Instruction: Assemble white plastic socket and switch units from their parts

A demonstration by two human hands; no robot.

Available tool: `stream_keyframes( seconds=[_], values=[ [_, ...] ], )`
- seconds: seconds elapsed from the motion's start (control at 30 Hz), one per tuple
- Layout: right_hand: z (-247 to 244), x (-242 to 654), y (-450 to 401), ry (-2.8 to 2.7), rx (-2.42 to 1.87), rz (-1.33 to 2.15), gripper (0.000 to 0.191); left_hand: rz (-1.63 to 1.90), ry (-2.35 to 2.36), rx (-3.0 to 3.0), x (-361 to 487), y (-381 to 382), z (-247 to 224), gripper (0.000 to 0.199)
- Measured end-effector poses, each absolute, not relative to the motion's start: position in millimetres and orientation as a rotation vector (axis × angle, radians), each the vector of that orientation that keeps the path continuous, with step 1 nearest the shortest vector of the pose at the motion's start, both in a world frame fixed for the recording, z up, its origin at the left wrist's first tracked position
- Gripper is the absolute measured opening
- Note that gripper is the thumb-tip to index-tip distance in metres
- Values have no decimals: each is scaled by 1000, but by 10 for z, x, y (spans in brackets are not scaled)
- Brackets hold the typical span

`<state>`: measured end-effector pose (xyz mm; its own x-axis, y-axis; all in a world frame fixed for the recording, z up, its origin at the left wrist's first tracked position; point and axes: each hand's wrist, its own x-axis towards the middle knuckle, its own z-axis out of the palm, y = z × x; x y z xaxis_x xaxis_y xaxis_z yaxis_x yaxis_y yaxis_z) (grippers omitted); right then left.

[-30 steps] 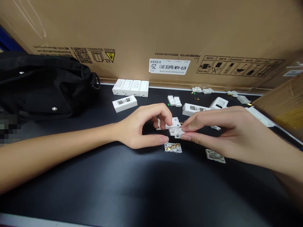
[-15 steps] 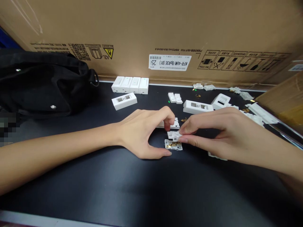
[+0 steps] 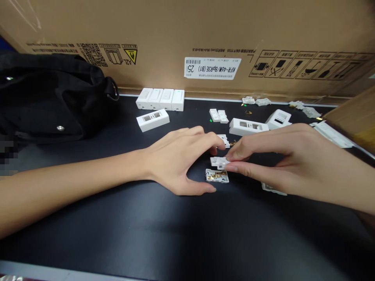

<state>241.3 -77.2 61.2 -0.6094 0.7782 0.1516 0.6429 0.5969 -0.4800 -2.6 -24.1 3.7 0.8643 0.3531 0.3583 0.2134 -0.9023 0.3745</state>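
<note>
On the black work surface [image 3: 187, 230] in front of you, your right hand [image 3: 281, 160] is pressed together in a pinch, thumb and index finger gripping a small white plastic switch part [image 3: 219, 162] from either side, held just above the surface. Directly below it, toward you, lies an open white module with brass contacts [image 3: 216, 176]. Your left hand [image 3: 175, 160] is spread wide and holds nothing that shows: its thumb tip reaches just beside that module, though you cannot tell whether they touch, and its fingertips come close to another small white piece [image 3: 223, 139], with a loose brass bit [image 3: 233, 143] just to that piece's right. Behind them stand four white switch housings [image 3: 160, 99] in a row, with a windowed white frame [image 3: 152, 120] in front and a black bag [image 3: 43, 97] to the left. The cardboard carton [image 3: 187, 35] along the back carries an upside-down white label [image 3: 212, 68] reading "KFR-46W/BpR3E (B1)" and "25", plus a yellow warning triangle [image 3: 131, 56] marked "A2L", a QR code [image 3: 91, 54] and a strip of handling pictograms [image 3: 304, 64].
</note>
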Motion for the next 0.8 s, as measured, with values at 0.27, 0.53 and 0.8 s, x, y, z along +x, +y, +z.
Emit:
stream_keyframes(
  seconds=[0.27, 0.53, 0.8],
  values=[
    [694, 2379, -830, -2496, -1199, 402, 27, 602, 436, 2784, -38, -261, 53, 64],
    [535, 2377, -1110, -2317, -1332, 325, 23, 684, 292, 2687, -57, -227, -10, 55],
    [408, 2340, -1174, -2319, -1302, 250, 21, 717, 238, 2666, -48, -212, -18, 47]
  ],
)
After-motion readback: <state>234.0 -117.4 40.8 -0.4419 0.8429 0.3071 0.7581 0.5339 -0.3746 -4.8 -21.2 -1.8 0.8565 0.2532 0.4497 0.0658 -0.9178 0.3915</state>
